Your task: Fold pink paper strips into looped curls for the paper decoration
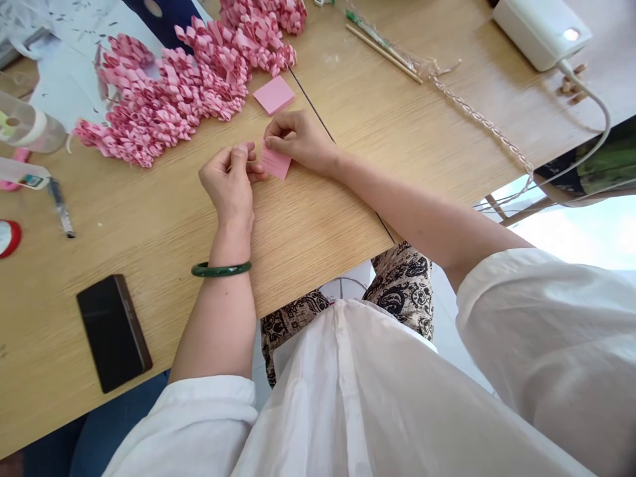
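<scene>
My right hand (301, 138) pinches a small pink paper square (276, 164) by its upper edge, just above the table. Fine parallel lines, perhaps slits, run across the square. Close by on the left, my left hand (232, 173) has its thumb and fingers pressed together at the square's left side; whatever lies between them is too small to make out. Beyond my hands rests a stack of pink paper squares (274, 95). A heap of curled pink paper strips (173, 93) spreads behind my left hand.
A black phone (112, 331) lies near the table's front edge at left. Further left are a pen (61, 209), red-rimmed tape (8, 237) and a clear bottle (42, 129). At right are thin sticks (385, 53), a braided cord (479, 118) and a white adapter (541, 33) with its cable.
</scene>
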A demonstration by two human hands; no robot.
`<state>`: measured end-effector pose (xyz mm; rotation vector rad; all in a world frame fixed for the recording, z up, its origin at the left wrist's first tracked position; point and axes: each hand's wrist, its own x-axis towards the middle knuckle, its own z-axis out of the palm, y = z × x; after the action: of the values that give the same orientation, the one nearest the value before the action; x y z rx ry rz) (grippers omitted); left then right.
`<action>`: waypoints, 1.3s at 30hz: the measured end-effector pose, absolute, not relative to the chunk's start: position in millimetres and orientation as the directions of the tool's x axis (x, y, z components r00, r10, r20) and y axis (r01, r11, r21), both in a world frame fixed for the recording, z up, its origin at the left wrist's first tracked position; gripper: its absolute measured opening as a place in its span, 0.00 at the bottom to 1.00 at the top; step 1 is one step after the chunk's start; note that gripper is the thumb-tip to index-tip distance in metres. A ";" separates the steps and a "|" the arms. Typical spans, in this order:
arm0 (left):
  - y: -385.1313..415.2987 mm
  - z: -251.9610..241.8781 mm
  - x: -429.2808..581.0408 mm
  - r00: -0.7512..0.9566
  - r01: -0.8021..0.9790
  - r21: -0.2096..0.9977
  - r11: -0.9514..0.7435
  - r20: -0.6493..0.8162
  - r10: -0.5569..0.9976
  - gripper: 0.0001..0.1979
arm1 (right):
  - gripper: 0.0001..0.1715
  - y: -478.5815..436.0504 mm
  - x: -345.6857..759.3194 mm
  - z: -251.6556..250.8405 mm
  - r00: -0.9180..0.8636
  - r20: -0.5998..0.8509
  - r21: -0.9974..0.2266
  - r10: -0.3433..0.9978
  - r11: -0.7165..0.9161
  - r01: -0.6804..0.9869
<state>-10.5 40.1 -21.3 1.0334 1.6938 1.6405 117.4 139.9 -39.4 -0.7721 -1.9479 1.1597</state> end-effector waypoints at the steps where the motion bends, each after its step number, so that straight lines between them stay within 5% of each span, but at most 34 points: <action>1: 41.3 -21.6 -10.1 -0.550 0.146 0.988 -0.049 0.122 0.827 0.13 | 0.13 139.9 116.9 -39.9 -0.550 0.292 -0.896 0.782 0.425 0.128; 30: 57.8 -36.4 -11.5 -0.574 0.113 0.990 -0.083 0.133 0.808 0.13 | 0.16 145.8 111.8 -42.5 -0.360 0.224 -0.937 0.906 0.302 0.177; 39: 72.0 -48.7 -11.1 -0.470 0.291 0.954 -0.075 0.211 0.857 0.14 | 0.20 127.4 109.4 -20.9 -0.159 0.158 -0.936 0.975 0.199 0.291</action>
<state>-11.1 72.0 -48.7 1.2349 1.7313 1.5746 109.4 127.4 -20.9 -1.2230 -1.6170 1.0028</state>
